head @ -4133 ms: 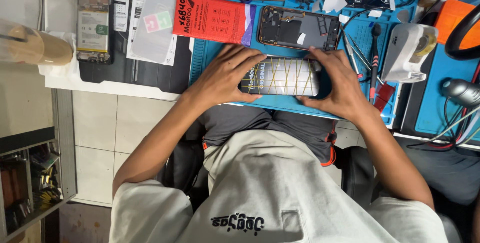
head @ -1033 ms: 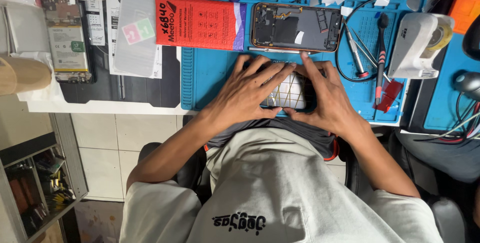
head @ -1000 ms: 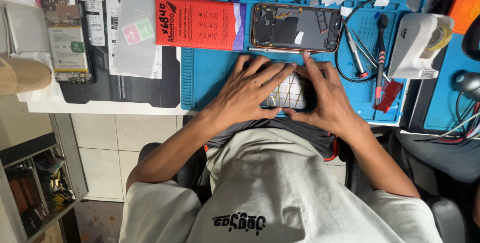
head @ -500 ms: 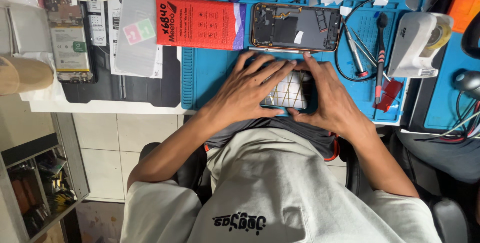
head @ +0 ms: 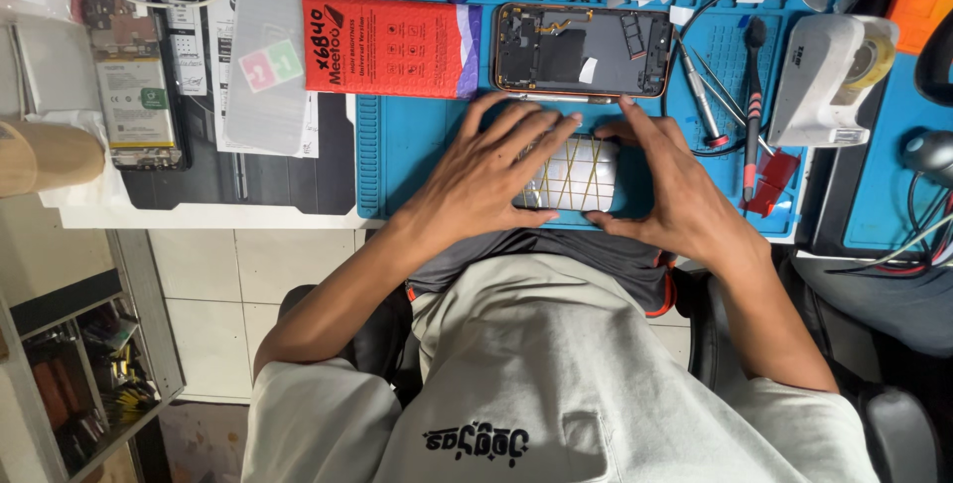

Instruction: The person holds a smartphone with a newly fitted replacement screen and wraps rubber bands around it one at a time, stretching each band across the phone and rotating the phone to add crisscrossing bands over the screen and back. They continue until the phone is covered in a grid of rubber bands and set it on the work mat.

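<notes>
Centrally: left hand, fingers spread flat, pressing the phone screen panel; right hand, thumb and fingers splayed, bracing the panel's right end and near edge. Neither hand pinches or lifts. Panel: flat on blue work mat, crossed by yellow lines, just in front of 1 opened phone body. Handling, judged: thin, stiff, glassy, likely fragile and slippery; best held by its long edges, not its face. Adjacent: red box left, brush and tape dispenser right.
</notes>
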The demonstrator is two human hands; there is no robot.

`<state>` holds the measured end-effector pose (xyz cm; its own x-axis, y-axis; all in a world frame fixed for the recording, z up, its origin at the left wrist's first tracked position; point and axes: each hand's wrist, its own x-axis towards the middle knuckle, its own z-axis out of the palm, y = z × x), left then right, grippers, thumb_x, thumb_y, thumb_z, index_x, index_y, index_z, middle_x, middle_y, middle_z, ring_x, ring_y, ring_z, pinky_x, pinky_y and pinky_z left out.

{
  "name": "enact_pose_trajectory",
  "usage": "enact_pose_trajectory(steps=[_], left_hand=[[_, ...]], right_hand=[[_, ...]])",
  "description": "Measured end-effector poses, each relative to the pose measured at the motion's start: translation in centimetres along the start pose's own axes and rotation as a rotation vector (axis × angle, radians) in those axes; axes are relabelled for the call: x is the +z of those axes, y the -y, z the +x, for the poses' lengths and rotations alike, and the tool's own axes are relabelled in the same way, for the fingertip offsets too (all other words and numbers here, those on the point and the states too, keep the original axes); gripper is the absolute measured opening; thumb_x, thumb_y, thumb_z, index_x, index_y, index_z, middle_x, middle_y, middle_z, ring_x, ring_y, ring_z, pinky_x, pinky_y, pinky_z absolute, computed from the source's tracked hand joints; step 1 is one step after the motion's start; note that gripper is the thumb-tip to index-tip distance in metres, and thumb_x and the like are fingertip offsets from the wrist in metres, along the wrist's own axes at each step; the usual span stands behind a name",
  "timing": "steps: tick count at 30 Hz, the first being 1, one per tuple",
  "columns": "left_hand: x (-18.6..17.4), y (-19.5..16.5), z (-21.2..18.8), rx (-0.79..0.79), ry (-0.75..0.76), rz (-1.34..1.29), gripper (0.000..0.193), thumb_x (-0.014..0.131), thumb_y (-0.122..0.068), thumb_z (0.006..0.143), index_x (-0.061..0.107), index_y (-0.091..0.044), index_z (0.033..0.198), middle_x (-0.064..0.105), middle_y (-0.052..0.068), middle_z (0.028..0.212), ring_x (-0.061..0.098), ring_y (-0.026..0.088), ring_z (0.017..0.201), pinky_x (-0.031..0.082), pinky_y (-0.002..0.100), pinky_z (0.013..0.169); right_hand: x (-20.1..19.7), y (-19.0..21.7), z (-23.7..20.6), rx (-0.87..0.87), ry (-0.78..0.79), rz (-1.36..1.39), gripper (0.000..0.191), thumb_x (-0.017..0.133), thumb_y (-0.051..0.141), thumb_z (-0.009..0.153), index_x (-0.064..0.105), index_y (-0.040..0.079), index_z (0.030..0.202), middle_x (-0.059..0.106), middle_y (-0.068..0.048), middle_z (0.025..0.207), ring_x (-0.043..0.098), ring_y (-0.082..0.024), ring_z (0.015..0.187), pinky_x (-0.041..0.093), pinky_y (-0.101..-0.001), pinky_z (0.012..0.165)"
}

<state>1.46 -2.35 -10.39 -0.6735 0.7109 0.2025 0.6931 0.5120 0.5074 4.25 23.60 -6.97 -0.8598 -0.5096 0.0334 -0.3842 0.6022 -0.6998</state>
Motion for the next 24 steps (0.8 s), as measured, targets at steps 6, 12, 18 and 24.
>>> enact_pose_trajectory(steps=[6,12,18,24], left_hand=[[-3.2,1.6,-2.6,-0.183,0.093,-0.03,0.121,0.089,-0.055,0.064,0.032,0.0,0.156,0.057,0.02,0.132,0.05,0.034,0.127,0.029,0.054,0.114],[-4.7,2.9,-5.3,-0.159,0.034,-0.088,0.109,0.091,-0.039,0.072,0.034,-0.001,0.156,0.058,0.018,0.135,0.053,0.033,0.126,0.037,0.047,0.112],[-4.2,3.5,-5.6,-0.123,-0.009,-0.131,0.105,0.092,-0.035,0.073,0.037,0.0,0.156,0.059,0.014,0.134,0.055,0.031,0.12,0.042,0.045,0.111],[-4.7,3.1,-5.2,-0.059,-0.136,-0.239,0.106,0.094,-0.031,0.069,0.038,0.0,0.153,0.064,0.012,0.135,0.058,0.031,0.118,0.043,0.046,0.111]], right_hand=[[-0.1,-0.1,-0.3,0.004,-0.017,-0.022,0.12,0.095,0.022,0.064,0.025,0.001,0.159,0.062,-0.017,0.136,0.054,-0.037,0.117,0.048,-0.0464,0.103],[-0.2,-0.4,-0.2,0.032,-0.029,-0.075,0.119,0.097,0.024,0.059,0.031,0.0,0.155,0.063,-0.017,0.131,0.054,-0.038,0.117,0.05,-0.0467,0.102],[-0.8,-0.5,-0.1,-0.027,0.0,-0.038,0.118,0.095,0.02,0.063,0.028,0.0,0.158,0.063,-0.015,0.137,0.053,-0.037,0.119,0.049,-0.0457,0.104],[-1.3,-1.1,-0.5,-0.026,-0.018,0.005,0.118,0.095,0.017,0.058,0.031,0.005,0.157,0.064,-0.013,0.137,0.057,-0.036,0.123,0.047,-0.046,0.111]])
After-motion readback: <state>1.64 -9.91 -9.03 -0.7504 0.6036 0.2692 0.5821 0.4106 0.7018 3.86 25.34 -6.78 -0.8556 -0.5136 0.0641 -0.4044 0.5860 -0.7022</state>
